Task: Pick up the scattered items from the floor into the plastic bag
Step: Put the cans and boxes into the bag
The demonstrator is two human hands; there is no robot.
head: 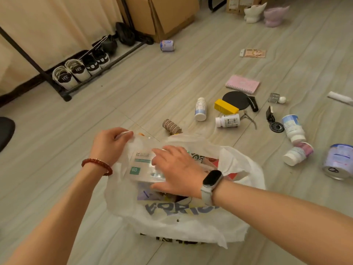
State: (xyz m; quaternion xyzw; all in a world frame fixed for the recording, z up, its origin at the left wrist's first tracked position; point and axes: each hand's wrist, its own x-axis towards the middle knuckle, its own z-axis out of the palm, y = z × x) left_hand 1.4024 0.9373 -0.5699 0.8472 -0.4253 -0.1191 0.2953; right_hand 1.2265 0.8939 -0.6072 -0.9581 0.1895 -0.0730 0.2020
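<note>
A white plastic bag [191,224] with printed letters stands open on the floor in front of me. My left hand [109,144] pinches the bag's far left rim and holds it up. My right hand [175,169] grips a flat white box [141,165] with a green "60" label, at the bag's mouth. Beyond the bag lie white pill bottles [200,109] [227,120], a yellow box [226,107], a pink notebook [242,84], a black round disc [236,100], nail nippers [249,119], a roll of hair ties [171,126] and more bottles [293,128] [298,153].
A tin can [338,161] lies at the right edge and a small can [167,45] near a cardboard box [162,14]. Shoes [76,71] sit on a low black rack at left. A card packet [254,53] and two plush toys [267,13] lie farther back.
</note>
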